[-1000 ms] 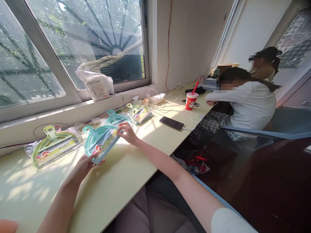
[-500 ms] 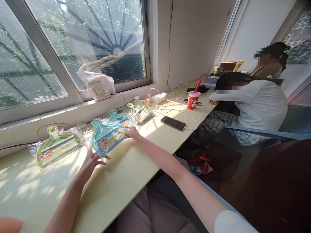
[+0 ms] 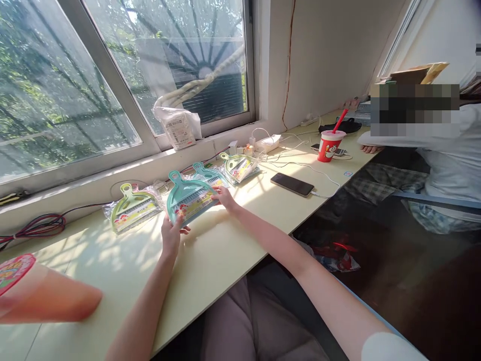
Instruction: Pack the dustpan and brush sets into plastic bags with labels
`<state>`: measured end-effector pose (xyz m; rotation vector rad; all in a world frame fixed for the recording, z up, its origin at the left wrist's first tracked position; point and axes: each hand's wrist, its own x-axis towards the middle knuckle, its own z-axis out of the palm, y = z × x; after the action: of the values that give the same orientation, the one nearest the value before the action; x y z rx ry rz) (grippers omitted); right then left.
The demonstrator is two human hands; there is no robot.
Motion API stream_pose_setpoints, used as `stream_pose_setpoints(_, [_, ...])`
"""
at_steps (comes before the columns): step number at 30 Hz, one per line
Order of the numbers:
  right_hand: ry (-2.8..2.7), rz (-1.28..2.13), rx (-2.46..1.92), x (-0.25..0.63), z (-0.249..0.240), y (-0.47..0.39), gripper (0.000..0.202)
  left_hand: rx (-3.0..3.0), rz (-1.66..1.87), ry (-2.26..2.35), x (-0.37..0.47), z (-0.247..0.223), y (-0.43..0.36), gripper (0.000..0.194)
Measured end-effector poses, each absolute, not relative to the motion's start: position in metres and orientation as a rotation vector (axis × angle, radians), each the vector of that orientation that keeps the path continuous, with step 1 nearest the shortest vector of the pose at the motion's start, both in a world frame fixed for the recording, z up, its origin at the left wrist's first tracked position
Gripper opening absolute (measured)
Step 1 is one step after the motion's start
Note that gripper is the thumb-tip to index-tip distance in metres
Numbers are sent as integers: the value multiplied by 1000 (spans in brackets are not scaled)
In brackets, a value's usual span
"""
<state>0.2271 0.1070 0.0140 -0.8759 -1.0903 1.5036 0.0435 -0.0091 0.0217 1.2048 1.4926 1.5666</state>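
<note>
Both my hands hold a blue dustpan set [image 3: 188, 193], tilted up above the table, with a printed label and brush bristles across its front. My left hand [image 3: 173, 234] grips its lower left corner, thumb in front. My right hand [image 3: 225, 198] pinches its right edge. Close behind lies another blue dustpan set [image 3: 208, 173], partly hidden by the held one. To the left is a green dustpan set [image 3: 136, 208] in clear wrapping. A second green dustpan set [image 3: 239, 168], also wrapped, lies behind my right hand.
A large orange-red drink cup [image 3: 48, 291] stands at the near left. A phone [image 3: 292, 184] on a white cable and a red cup with a straw [image 3: 330, 145] are to the right. Bundled wires [image 3: 41, 225] lie by the sill. A person in white [image 3: 451, 155] leans on the table's far end.
My view has turned left, so everything sits further right and the orange-red cup shows more fully. My left hand's spread fingers have drawn in on the blue dustpan set's corner.
</note>
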Motion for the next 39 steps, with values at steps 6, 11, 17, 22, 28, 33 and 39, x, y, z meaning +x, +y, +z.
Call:
stream_pose_setpoints(6, [-1334,1224,-947,226,10,101,24,1202,1494,1800,40,10,-8,39])
stream_pose_setpoints(11, [-1496,1007,-961,228,10,98,20,1338,1372,2214,29,8,-8,29])
stream_pose_setpoints(17, [-1617,835,-1031,231,8,101,23,1435,1358,2186,26,5,-6,32])
stream_pose_setpoints(22, [-1692,756,-1121,230,3,104,23,1413,1353,2163,27,2,-5,34])
stream_pose_setpoints(28, [-1800,624,-1252,232,3,102,24,1441,1321,2188,28,0,-3,31])
stream_pose_setpoints(33, [-1787,524,-1365,235,5,102,32,1577,1297,2308,36,-1,7,27])
stream_pose_setpoints(39, [-1602,503,-1537,249,2,116,43,1614,1188,2342,68,2,43,28])
